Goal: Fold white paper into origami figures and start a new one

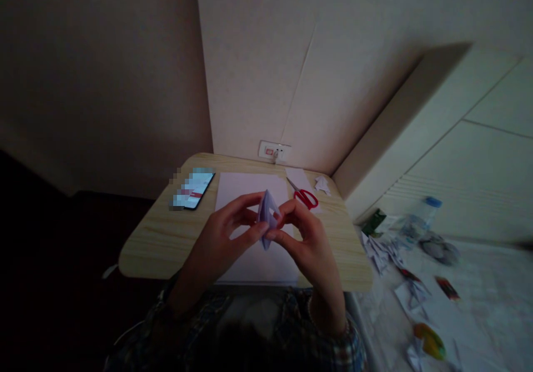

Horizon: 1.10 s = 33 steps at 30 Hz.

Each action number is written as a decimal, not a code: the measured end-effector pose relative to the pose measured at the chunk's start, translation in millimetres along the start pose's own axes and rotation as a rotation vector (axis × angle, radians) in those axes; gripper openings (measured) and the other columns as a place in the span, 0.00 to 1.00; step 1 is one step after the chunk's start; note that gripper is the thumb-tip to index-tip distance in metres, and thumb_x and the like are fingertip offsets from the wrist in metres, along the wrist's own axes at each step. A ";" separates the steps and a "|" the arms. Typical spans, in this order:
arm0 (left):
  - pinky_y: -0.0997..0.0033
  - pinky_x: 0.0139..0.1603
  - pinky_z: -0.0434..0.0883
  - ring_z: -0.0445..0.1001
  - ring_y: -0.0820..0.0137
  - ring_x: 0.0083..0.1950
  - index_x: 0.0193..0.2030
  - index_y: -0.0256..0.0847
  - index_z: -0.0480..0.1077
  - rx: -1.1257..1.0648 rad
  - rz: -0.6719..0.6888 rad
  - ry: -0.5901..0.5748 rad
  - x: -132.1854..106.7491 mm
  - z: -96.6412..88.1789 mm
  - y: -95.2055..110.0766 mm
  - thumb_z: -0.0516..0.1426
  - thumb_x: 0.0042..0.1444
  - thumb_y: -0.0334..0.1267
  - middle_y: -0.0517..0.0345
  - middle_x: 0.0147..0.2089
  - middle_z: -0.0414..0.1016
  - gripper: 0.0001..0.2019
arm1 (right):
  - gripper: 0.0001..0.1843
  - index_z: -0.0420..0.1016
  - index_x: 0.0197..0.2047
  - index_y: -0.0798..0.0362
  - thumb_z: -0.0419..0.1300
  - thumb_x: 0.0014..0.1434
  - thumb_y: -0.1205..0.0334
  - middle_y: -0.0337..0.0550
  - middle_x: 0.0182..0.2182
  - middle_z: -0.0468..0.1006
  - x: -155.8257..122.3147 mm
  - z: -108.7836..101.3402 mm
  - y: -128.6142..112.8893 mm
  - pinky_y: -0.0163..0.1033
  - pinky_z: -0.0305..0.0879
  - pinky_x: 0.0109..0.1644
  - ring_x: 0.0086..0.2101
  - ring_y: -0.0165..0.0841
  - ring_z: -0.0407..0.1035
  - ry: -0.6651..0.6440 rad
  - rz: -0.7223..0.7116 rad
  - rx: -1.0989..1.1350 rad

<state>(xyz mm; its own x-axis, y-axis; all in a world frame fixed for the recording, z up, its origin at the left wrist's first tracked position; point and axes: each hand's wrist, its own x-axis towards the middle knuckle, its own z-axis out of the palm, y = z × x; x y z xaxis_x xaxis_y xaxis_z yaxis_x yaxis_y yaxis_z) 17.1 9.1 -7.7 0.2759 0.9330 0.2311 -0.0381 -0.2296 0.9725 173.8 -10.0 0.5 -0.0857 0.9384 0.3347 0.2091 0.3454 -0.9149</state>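
Note:
A small folded piece of pale lilac paper point(267, 216) is held up above a white sheet point(250, 194) on a light wooden table point(166, 239). My left hand point(222, 239) pinches the paper's left side between thumb and fingers. My right hand point(306, 239) pinches its right side, with the fingers curled round the fold. The two hands meet at the paper over the middle of the table.
A phone point(192, 190) lies at the table's back left. Red-handled scissors point(303, 194) and a small folded paper shape point(322, 184) lie at the back right. A wall socket point(273, 151) is behind. To the right, paper scraps point(381, 250) and a plastic bottle point(418, 219) lie on a white surface.

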 end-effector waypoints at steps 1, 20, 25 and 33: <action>0.66 0.46 0.75 0.76 0.63 0.48 0.51 0.40 0.70 -0.002 0.002 -0.002 0.0 -0.3 -0.7 0.60 0.52 0.40 0.49 0.53 0.75 0.19 | 0.11 0.67 0.29 0.51 0.65 0.52 0.58 0.35 0.26 0.71 -0.1 -0.5 0.1 0.37 0.65 0.38 0.30 0.29 0.67 0.003 0.002 -0.005; 0.67 0.46 0.74 0.75 0.65 0.46 0.54 0.46 0.68 0.009 0.023 -0.045 -0.6 -6.6 -1.2 0.60 0.53 0.39 0.52 0.52 0.74 0.20 | 0.04 0.70 0.36 0.50 0.60 0.57 0.60 0.38 0.29 0.73 -1.3 -6.8 6.1 0.37 0.67 0.38 0.32 0.31 0.69 0.036 -0.022 -0.018; 0.71 0.41 0.74 0.74 0.69 0.42 0.52 0.46 0.69 0.218 0.107 0.005 0.4 -3.9 2.5 0.61 0.51 0.35 0.53 0.54 0.71 0.20 | 0.10 0.68 0.43 0.47 0.60 0.56 0.60 0.38 0.34 0.72 -2.2 -5.0 6.8 0.37 0.68 0.39 0.33 0.30 0.68 0.123 -0.057 0.043; 0.73 0.37 0.73 0.72 0.70 0.41 0.53 0.45 0.68 0.311 0.168 -0.015 0.2 -1.9 2.1 0.60 0.52 0.36 0.53 0.50 0.71 0.20 | 0.16 0.70 0.47 0.44 0.62 0.54 0.63 0.42 0.46 0.69 -1.5 -4.9 4.4 0.37 0.69 0.43 0.44 0.34 0.66 0.109 -0.113 -0.071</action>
<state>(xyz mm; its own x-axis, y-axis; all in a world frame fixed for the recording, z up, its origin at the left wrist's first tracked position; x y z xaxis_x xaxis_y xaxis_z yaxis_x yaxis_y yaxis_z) 15.2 9.4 -5.5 0.3051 0.8713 0.3845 0.2090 -0.4551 0.8655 179.6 -9.8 -2.9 -0.0077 0.8875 0.4608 0.2730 0.4451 -0.8528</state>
